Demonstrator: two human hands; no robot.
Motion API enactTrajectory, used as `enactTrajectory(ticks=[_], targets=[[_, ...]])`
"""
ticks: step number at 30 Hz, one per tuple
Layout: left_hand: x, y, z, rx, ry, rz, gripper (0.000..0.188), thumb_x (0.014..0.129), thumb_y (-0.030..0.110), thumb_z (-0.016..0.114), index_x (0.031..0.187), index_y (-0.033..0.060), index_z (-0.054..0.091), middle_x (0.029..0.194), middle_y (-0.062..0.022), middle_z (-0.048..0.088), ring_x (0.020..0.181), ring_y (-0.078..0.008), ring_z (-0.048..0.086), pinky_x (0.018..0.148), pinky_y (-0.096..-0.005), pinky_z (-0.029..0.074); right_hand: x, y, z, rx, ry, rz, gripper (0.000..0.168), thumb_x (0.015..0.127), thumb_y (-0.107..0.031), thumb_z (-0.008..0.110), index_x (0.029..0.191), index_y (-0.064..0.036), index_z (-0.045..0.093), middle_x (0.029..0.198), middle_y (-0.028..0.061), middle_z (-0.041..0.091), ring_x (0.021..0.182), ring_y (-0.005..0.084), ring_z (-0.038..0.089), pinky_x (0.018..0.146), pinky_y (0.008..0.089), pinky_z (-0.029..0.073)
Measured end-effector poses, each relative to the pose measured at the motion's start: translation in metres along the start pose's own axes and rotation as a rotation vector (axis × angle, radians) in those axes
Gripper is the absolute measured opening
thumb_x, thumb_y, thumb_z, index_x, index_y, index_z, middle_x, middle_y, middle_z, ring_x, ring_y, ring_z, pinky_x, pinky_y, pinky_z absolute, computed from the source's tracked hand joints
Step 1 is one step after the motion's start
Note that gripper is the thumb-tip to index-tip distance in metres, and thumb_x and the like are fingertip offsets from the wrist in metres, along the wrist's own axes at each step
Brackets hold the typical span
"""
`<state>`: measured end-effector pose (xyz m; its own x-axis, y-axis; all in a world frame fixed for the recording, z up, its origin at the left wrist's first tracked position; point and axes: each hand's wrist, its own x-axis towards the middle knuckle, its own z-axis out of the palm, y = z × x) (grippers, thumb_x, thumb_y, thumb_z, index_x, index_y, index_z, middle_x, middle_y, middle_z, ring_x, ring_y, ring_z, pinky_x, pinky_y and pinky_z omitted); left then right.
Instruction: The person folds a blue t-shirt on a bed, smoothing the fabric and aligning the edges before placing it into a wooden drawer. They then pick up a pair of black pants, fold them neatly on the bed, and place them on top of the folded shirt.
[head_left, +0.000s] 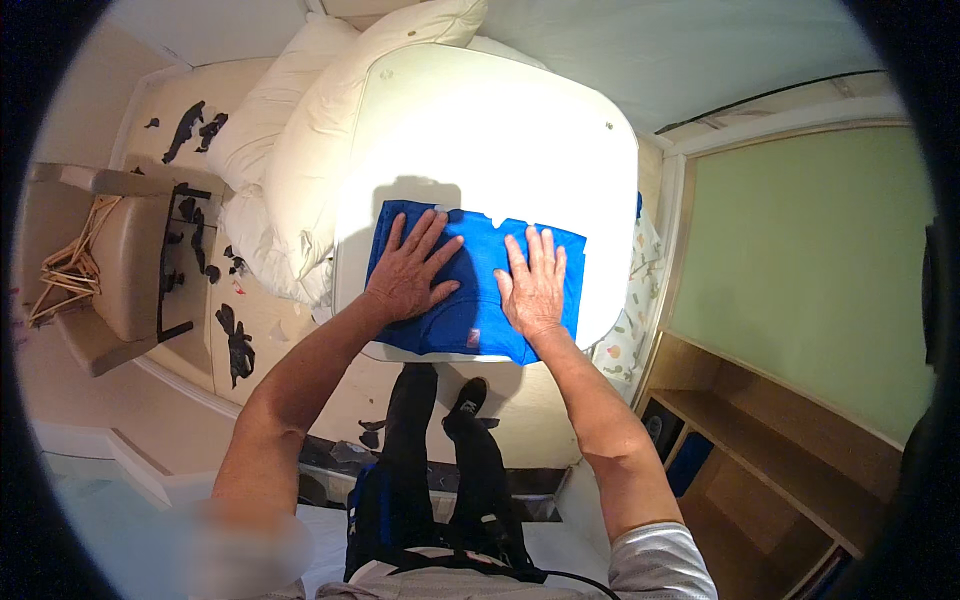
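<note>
A blue fabric garment (472, 285) lies folded into a rough rectangle at the near side of a white table (495, 135) with rounded corners. A small label patch (473, 337) shows near its lower edge. My left hand (411, 268) is pressed flat on the garment's left part, with fingers spread and a strong shadow around it. On the right part rests my right hand (534, 283), palm down, its fingers slightly apart. Neither hand grips the cloth. The garment's near right corner hangs slightly over the table's front edge.
Cream bedding (322, 150) is heaped against the table's left side. A beige chair (135, 255) with wooden hangers (75, 259) lies farther left. Dark scraps (238, 345) litter the floor. At right are a green panel (795, 255) and a wooden shelf unit (757, 427).
</note>
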<state>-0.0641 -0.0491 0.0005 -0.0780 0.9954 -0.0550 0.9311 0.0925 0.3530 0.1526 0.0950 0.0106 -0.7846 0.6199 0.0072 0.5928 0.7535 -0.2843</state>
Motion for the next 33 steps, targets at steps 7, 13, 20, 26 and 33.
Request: enactTrajectory(ticks=[7, 13, 20, 26, 33], targets=[[0.009, -0.001, -0.003, -0.056, -0.010, 0.003, 0.076, 0.099, 0.055, 0.064, 0.162, 0.0166, 0.043, 0.175, -0.0196, 0.020, 0.163, -0.0371, 0.016, 0.128, -0.0675, 0.004, 0.013, 0.000, -0.003, 0.003, -0.016, 0.027, 0.063, 0.095, -0.031, 0.074, 0.153, -0.015, 0.054, 0.165, 0.0196, 0.039, 0.157, 0.0437, 0.029, 0.125, 0.0659, 0.020], [0.039, 0.029, 0.017, 0.061, -0.023, 0.003, 0.078, 0.101, 0.052, 0.060, 0.160, 0.0036, 0.041, 0.173, -0.0220, 0.025, 0.163, -0.0377, 0.018, 0.129, -0.0653, 0.004, 0.033, -0.023, 0.016, 0.031, 0.020, -0.027, 0.059, 0.099, -0.024, 0.069, 0.154, -0.012, 0.051, 0.163, 0.0195, 0.041, 0.156, 0.0418, 0.032, 0.126, 0.0655, 0.020], [0.038, 0.012, 0.012, -0.060, -0.090, 0.051, 0.082, 0.102, 0.059, 0.057, 0.162, 0.0073, 0.039, 0.175, -0.0209, 0.022, 0.164, -0.0365, 0.014, 0.131, -0.0624, 0.003, 0.013, 0.012, 0.015, 0.020, 0.056, 0.082, 0.061, 0.097, -0.024, 0.071, 0.154, -0.010, 0.051, 0.165, 0.0192, 0.039, 0.156, 0.0422, 0.031, 0.127, 0.0622, 0.020], [0.012, -0.005, 0.004, 0.021, -0.088, 0.021, 0.079, 0.102, 0.064, 0.053, 0.165, 0.0204, 0.037, 0.177, -0.0160, 0.018, 0.165, -0.0333, 0.011, 0.131, -0.0610, 0.000, -0.026, 0.050, 0.001, -0.006, 0.073, 0.113, 0.058, 0.099, -0.023, 0.068, 0.153, -0.010, 0.052, 0.164, 0.0207, 0.040, 0.155, 0.0436, 0.033, 0.127, 0.0616, 0.021], [-0.054, -0.034, 0.000, 0.073, 0.042, -0.286, 0.071, 0.101, 0.040, 0.065, 0.160, 0.0079, 0.041, 0.171, -0.0218, 0.028, 0.161, -0.0379, 0.021, 0.130, -0.0622, 0.008, -0.083, 0.079, -0.020, 0.046, 0.101, 0.223, 0.055, 0.100, -0.020, 0.067, 0.151, -0.007, 0.051, 0.156, 0.0218, 0.049, 0.147, 0.0430, 0.041, 0.124, 0.0571, 0.029]])
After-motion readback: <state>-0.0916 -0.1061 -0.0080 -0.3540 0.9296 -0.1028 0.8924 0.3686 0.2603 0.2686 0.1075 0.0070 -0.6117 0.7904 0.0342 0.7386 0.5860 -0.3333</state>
